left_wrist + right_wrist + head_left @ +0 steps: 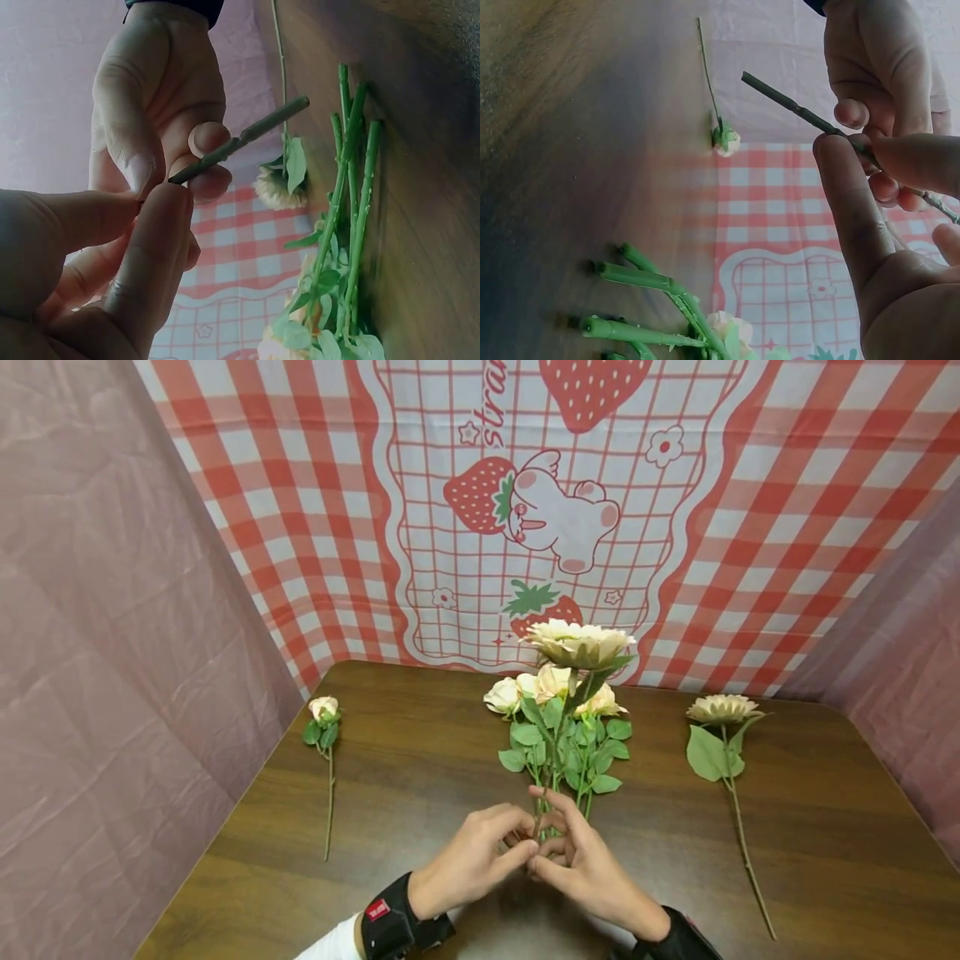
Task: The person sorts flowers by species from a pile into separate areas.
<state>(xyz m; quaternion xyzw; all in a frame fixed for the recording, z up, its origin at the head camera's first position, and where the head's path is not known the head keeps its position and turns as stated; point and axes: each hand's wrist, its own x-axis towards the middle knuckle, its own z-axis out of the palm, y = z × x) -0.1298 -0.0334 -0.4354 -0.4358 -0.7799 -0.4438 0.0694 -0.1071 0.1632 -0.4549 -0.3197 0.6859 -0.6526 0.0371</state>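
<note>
Above the table, both hands hold one cream daisy-like flower [577,645] upright, its bloom at the top and away from me. My left hand [476,856] pinches the brown-green stem [277,118] between thumb and fingers. Close against it, my right hand [592,868] also has thumb and fingers around the stem, and the fingertips of the two hands meet. The cut stem end [761,84] sticks out below the fingers. Behind the held flower lies a bunch of cream roses [504,695] with green leaves; their thick green stems [364,210] point toward me.
On the brown wooden table [420,760], a single pale rose [324,710] lies at the left. Another cream daisy-like flower [723,710] with a long stem lies at the right. A red-checked strawberry cloth [315,510] hangs behind, with pink curtains [97,610] at both sides.
</note>
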